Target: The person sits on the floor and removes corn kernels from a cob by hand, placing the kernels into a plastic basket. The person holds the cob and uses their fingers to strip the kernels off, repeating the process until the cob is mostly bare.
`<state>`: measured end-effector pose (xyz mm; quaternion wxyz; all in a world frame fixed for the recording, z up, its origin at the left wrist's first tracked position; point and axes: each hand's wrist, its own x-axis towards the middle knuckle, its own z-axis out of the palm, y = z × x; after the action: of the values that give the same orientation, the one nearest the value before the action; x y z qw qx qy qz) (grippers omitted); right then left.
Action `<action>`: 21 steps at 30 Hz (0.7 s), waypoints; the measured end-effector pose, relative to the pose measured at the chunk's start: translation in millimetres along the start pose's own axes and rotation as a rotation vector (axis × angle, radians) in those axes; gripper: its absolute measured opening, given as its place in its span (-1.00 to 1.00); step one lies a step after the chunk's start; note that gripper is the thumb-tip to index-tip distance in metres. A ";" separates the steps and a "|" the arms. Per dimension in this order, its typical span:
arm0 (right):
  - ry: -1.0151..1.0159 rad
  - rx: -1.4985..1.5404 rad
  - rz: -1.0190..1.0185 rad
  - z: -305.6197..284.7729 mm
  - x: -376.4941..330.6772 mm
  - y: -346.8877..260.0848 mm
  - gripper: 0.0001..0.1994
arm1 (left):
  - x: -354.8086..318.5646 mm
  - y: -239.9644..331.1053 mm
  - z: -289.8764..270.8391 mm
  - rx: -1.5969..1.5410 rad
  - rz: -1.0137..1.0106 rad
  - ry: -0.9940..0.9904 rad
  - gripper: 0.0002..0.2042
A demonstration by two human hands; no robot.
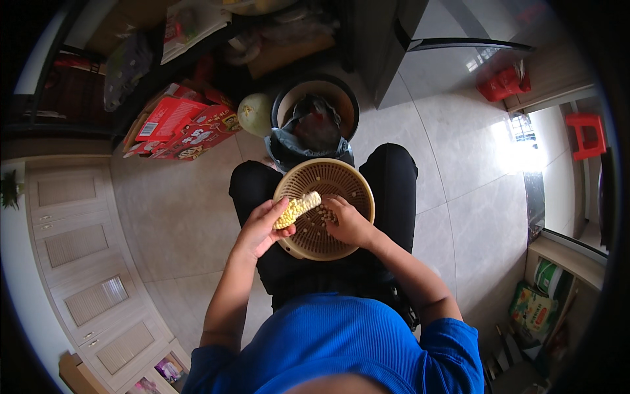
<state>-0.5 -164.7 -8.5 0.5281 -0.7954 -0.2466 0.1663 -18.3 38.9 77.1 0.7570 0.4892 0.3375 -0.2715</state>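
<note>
A corn cob [297, 209] is gripped in my left hand [264, 226] above a tan plastic basket [367, 197] that rests on my lap. Yellow kernels cover the end by my palm, while the far end is pale and stripped. My right hand [348, 221] is inside the basket's right half, just beside the cob's bare tip, with its fingers bent downward. Loose kernels [326, 213] lie on the slotted bottom near those fingers. Whether the right fingertips pinch any kernels cannot be made out.
Beyond my knees stands a bin [354, 105] lined with a dark bag [283, 146]. A pale green round melon [254, 113] and red cardboard boxes [190, 128] sit to its left. A red stool [586, 136] and red bag [504, 83] are at far right; cabinets [79, 243] line the left.
</note>
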 end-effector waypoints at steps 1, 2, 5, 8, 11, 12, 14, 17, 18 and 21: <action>0.015 -0.036 -0.012 -0.7 0.6 -4.0 -0.56 | 2.2 -5.8 -5.0 -0.076 0.003 -0.039 -0.76; 0.031 -0.071 -0.024 -2.4 2.0 -9.2 -0.55 | -0.1 -8.4 -4.4 -0.114 0.017 -0.031 -0.76; -0.058 0.600 0.251 -8.0 6.7 -17.1 -0.68 | -1.3 -19.1 6.5 -0.186 0.073 -0.045 -0.74; -0.144 1.049 0.637 -19.1 16.9 -41.1 -0.71 | -3.5 -33.0 19.7 -0.026 0.193 0.061 -0.79; -0.031 0.869 0.619 -14.1 18.5 -52.5 -0.69 | 7.2 -52.8 16.5 0.312 0.401 0.070 -0.82; -0.007 0.824 0.614 -12.6 18.0 -51.2 -0.69 | 5.0 -51.7 22.2 0.390 0.435 0.068 -0.83; -0.031 0.790 0.500 -8.7 14.0 -44.4 -0.74 | -1.4 -46.4 33.6 0.374 0.428 0.145 -0.82; -0.049 0.716 0.372 -8.6 9.7 -46.6 -0.81 | -3.5 -41.2 38.2 0.313 0.373 0.256 -0.80; -0.056 0.837 0.393 -10.2 10.2 -46.7 -0.81 | -3.2 -41.6 37.7 0.384 0.448 0.269 -0.81; -0.065 1.037 0.431 -11.7 11.7 -47.0 -0.81 | -4.5 -41.1 40.0 0.615 0.681 0.309 -0.83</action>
<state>5.1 -151.8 39.3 0.7963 -0.4585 0.0196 0.3942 -41.7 -13.1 69.4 0.5642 0.8076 0.1707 -0.0194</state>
